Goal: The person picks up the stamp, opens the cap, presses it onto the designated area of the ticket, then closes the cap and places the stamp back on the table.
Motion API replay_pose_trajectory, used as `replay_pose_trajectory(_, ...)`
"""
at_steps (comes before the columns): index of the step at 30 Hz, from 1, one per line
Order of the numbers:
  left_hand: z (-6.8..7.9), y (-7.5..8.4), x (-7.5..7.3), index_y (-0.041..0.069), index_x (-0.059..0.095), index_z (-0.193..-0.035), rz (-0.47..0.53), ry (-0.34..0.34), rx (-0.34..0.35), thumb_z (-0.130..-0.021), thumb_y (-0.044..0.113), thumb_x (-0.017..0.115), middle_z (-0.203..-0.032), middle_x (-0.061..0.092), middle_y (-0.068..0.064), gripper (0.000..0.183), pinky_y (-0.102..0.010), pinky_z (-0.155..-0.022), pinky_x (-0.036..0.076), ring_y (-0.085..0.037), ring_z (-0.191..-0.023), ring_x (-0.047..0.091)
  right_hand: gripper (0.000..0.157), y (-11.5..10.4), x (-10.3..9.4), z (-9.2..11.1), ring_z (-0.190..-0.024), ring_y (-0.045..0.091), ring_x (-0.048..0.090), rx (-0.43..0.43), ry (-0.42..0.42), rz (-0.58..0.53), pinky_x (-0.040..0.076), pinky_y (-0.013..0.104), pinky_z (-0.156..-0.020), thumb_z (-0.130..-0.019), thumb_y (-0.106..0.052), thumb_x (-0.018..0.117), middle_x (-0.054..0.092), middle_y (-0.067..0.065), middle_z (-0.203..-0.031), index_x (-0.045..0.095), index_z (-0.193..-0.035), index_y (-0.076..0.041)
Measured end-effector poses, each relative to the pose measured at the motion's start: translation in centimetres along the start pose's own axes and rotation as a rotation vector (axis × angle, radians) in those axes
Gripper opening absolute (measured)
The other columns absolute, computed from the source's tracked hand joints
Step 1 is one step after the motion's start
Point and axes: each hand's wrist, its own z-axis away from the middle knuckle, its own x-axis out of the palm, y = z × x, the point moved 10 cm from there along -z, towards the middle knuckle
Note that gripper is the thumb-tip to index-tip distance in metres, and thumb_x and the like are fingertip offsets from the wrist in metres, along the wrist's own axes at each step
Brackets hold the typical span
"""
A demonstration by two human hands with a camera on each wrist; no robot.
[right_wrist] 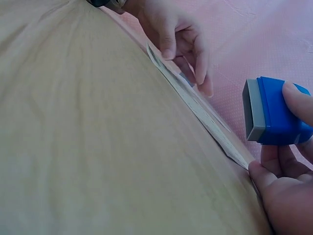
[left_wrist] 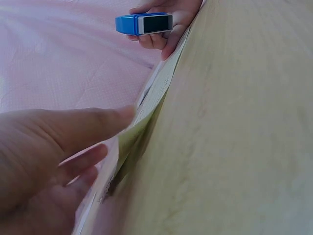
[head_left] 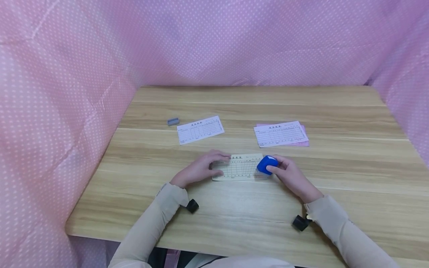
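A pale yellow printed form [head_left: 239,168] lies on the table between the hands, and its left end curls up in the left wrist view. Spread across that end is my left hand [head_left: 204,168], thumb near the front edge and fingers over the back edge. My right hand [head_left: 289,174] holds a blue self-inking stamp [head_left: 267,165] over the form's right end. In the right wrist view the stamp is tipped sideways, its grey base [right_wrist: 254,110] facing left and the thumb on its blue body. A lower finger [right_wrist: 261,176] of that hand is right at the paper's edge.
Behind the left hand lies a white printed form [head_left: 201,130], with a small grey cap-like block [head_left: 173,121] to its left. At the back right another white form [head_left: 280,134] overlaps a pink sheet [head_left: 304,143]. Pink dotted cloth [head_left: 234,41] hangs around the wooden table [head_left: 231,219].
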Motion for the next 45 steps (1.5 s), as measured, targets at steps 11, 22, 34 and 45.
replay_pose_trajectory(11, 0.2, -2.0, -2.6, 0.012, 0.065, -0.118, -0.032, 0.228, -0.16, -0.084, 0.017, 0.075, -0.126, 0.057, -0.001, 0.037, -0.034, -0.093, 0.042, -0.019, -0.113, 0.045, 0.053, -0.1, 0.0, 0.1, -0.108, -0.006, 0.054, 0.002, -0.012, -0.029, 0.044, 0.008, -0.091, -0.098, -0.027, 0.057, 0.046, 0.024, -0.143, 0.045, -0.14, 0.002)
replay_pose_trajectory(22, 0.3, -2.7, -2.8, 0.011, 0.062, -0.12, -0.131, 0.204, -0.248, -0.082, 0.027, 0.077, -0.121, 0.058, -0.002, 0.045, -0.035, -0.093, 0.036, -0.02, -0.109, 0.045, 0.051, -0.3, -0.1, 0.2, -0.106, -0.004, 0.055, 0.012, -0.009, -0.015, 0.044, 0.008, -0.09, -0.098, -0.028, 0.057, 0.048, 0.023, -0.141, 0.046, -0.139, 0.002)
replay_pose_trajectory(34, 0.2, -3.1, -2.6, 0.014, 0.061, -0.118, -0.135, 0.2, -0.258, -0.08, 0.024, 0.079, -0.107, 0.057, -0.001, 0.043, -0.035, -0.089, 0.031, -0.02, -0.098, 0.043, 0.053, 0.0, -0.1, 0.3, -0.107, -0.003, 0.054, 0.048, -0.006, -0.023, 0.042, 0.007, -0.09, -0.097, -0.03, 0.058, 0.046, 0.021, -0.144, 0.046, -0.139, 0.001)
replay_pose_trajectory(45, 0.4, -3.1, -2.5, 0.012, 0.062, -0.11, -0.126, 0.186, -0.274, -0.081, 0.025, 0.078, -0.096, 0.056, -0.001, 0.036, -0.033, -0.086, 0.027, -0.02, -0.093, 0.043, 0.052, 0.1, 0.0, 0.1, -0.105, -0.001, 0.055, 0.036, -0.01, -0.044, 0.044, 0.008, -0.09, -0.097, -0.028, 0.059, 0.046, 0.022, -0.141, 0.046, -0.137, 0.003)
